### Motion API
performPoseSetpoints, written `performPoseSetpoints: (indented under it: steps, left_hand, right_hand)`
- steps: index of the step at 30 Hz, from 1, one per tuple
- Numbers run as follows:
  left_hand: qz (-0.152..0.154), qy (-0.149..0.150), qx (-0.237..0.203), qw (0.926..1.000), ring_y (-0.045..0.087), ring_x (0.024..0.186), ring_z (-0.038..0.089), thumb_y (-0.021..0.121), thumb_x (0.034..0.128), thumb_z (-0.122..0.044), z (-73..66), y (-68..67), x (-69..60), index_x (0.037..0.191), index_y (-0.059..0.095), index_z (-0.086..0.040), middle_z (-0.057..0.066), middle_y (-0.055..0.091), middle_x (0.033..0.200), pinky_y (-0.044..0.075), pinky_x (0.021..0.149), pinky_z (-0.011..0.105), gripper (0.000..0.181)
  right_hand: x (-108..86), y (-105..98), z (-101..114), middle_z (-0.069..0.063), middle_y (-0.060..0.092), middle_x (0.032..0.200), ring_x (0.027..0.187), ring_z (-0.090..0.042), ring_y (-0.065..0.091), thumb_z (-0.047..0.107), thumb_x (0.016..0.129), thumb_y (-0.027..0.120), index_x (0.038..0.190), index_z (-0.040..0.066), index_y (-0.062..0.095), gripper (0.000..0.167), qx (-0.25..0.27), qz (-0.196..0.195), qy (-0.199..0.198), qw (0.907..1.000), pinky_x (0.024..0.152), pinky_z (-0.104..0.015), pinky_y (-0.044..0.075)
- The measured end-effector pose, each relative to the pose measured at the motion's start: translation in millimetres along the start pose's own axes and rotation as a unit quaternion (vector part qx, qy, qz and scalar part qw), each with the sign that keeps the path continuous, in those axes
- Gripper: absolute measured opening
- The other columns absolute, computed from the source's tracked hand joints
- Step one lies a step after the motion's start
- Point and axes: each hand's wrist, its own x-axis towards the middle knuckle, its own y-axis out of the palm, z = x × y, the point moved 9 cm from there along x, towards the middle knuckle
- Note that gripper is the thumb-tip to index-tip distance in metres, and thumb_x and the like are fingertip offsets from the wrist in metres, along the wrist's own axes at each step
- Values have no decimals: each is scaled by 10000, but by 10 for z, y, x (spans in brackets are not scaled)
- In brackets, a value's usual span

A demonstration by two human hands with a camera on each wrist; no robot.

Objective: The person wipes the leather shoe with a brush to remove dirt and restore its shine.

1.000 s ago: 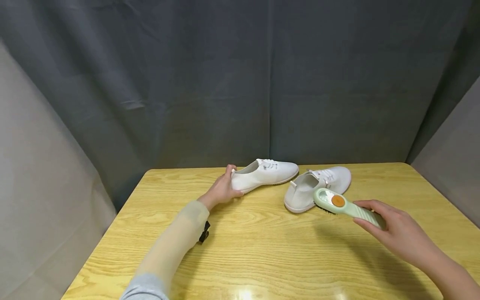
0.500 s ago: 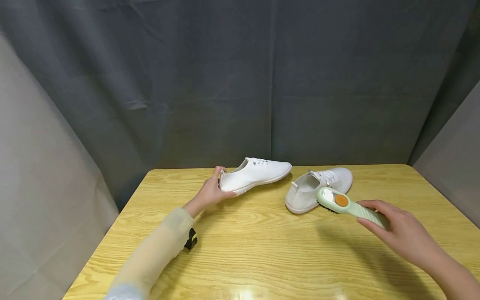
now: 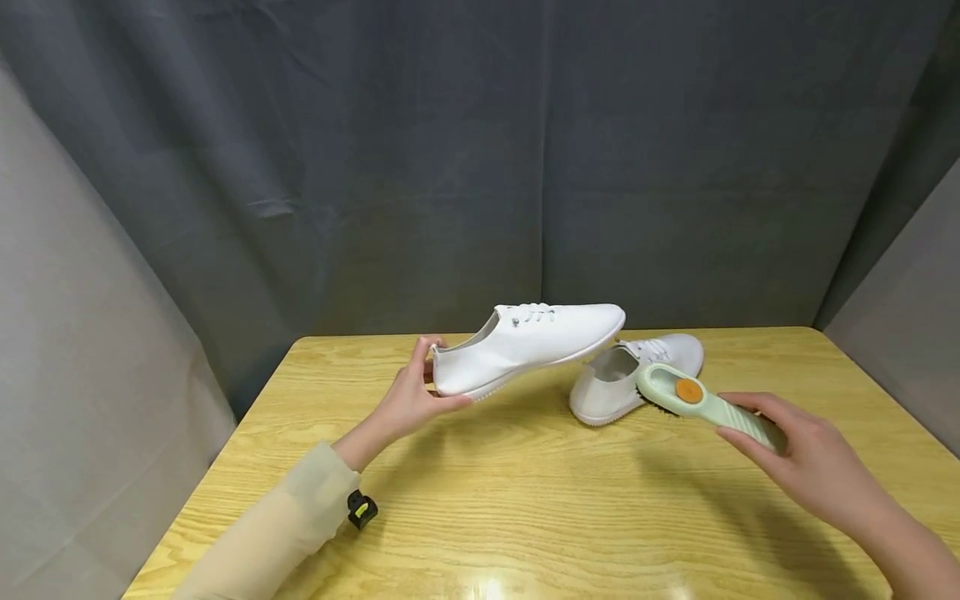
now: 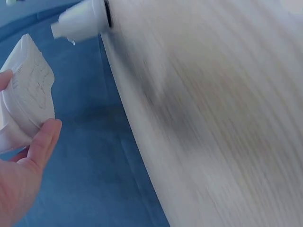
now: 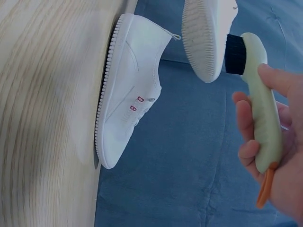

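Observation:
My left hand [image 3: 405, 402] grips a white lace-up shoe [image 3: 536, 337] by its heel and holds it raised off the table, toe pointing right and tilted upward. In the left wrist view the fingers and thumb wrap the heel end of this shoe [image 4: 33, 90]. My right hand [image 3: 813, 462] holds a pale green brush [image 3: 716, 408] by its ribbed handle; it has an orange button and dark bristles [image 5: 235, 54]. The brush hangs above the table, in front of a second white shoe [image 3: 603, 398], which stands upright on the tabletop. An orange loop [image 5: 266, 189] dangles from the handle's end.
The wooden table [image 3: 517, 500] reaches back to a dark grey curtain [image 3: 420, 167]. Pale fabric panels [image 3: 82, 333] stand at both sides. A black strap piece [image 3: 362, 509] shows at my left wrist, below the beige sleeve [image 3: 277, 525].
My left hand has drawn the shoe leftward and lifted it from the table, its toe swinging up and to the right. My right hand and the brush have hardly moved.

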Motion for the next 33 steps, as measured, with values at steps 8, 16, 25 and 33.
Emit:
performPoseSetpoints:
  steps: [8,16,25,33]
  left_hand:
    - [421,211,-232,9986,600,970,292,862,736,-101,-99,171,-148,1285,336,-156,182,569,1128,562,709,346,762]
    - [929,453,-71,9946,605,1004,277,858,744,-105,-109,400,-327,1266,343,-176,170,568,1115,553,760,367,737]
    - [1368,610,77,9887,618,1004,268,857,731,-56,-96,617,-472,1266,338,-117,140,584,1111,546,762,288,747]
    - [1700,1114,902,9750,598,943,183,846,765,-136,-59,725,-534,1261,355,-183,82,591,1060,531,716,222,699]
  right_hand:
    - [-10,-144,27,215,572,1059,890,151,460,66,759,824,1167,94,665,439,140,-541,-73,9984,689,-73,365]
    - [-25,-185,34,265,546,1043,868,140,465,42,736,833,1143,84,667,441,87,-729,-190,9971,658,-83,374]
    - [-35,-179,37,243,551,1050,887,160,453,57,736,837,1141,87,668,440,30,-717,-131,9973,666,-73,374]
    - [-35,-137,10,223,557,1069,920,170,443,84,756,831,1157,92,666,433,79,-618,-60,9980,680,-71,369]
